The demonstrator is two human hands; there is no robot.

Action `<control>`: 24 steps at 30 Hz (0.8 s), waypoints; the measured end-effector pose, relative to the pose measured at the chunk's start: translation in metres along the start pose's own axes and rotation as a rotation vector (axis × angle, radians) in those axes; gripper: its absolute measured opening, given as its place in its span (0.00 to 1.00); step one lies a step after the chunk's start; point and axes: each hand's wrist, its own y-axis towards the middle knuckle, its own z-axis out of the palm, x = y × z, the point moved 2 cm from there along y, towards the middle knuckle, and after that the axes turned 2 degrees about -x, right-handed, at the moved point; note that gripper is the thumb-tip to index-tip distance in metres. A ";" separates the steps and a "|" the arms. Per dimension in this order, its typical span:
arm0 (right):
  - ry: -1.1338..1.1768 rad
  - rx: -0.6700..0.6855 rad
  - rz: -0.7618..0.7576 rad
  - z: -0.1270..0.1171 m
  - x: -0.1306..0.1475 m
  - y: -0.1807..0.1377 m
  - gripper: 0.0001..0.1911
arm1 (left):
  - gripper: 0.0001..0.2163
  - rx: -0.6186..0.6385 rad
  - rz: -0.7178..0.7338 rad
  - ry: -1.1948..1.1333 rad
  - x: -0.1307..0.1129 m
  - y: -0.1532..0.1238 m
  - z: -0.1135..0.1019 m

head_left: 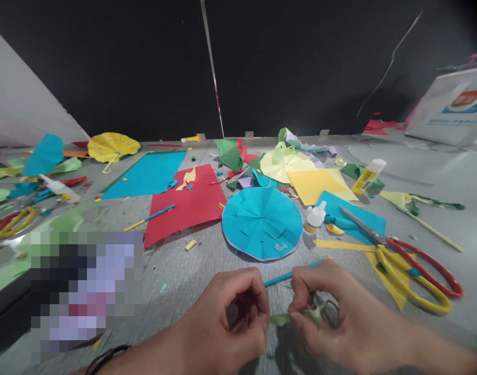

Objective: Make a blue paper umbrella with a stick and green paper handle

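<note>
My left hand (230, 317) and my right hand (332, 307) are close together at the near edge of the grey table (191, 271). Both are closed in a pinch on a small strip of green paper (296, 316) stretched between their fingertips. A thin blue stick (279, 279) lies on the table just behind my fingers. Beyond it lies a round folded blue paper disc (262, 221).
Red-and-yellow scissors (410, 265) lie to the right on yellow and blue paper. A small glue bottle (315, 217), a glue stick (368, 176), red sheet (185, 203), blue sheet (146, 174), yellow sheet (318, 185), a yellow paper umbrella (112, 147) and scraps cover the table.
</note>
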 end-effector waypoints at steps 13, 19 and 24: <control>0.051 -0.173 -0.008 -0.009 -0.008 -0.003 0.05 | 0.03 -0.064 0.007 -0.100 -0.003 0.001 -0.005; 0.155 -0.150 0.027 -0.014 -0.008 0.000 0.09 | 0.04 -0.091 0.003 -0.135 -0.005 0.002 -0.006; 0.499 -0.209 0.028 -0.028 -0.021 0.004 0.16 | 0.07 -0.121 -0.004 -0.207 0.006 0.005 -0.009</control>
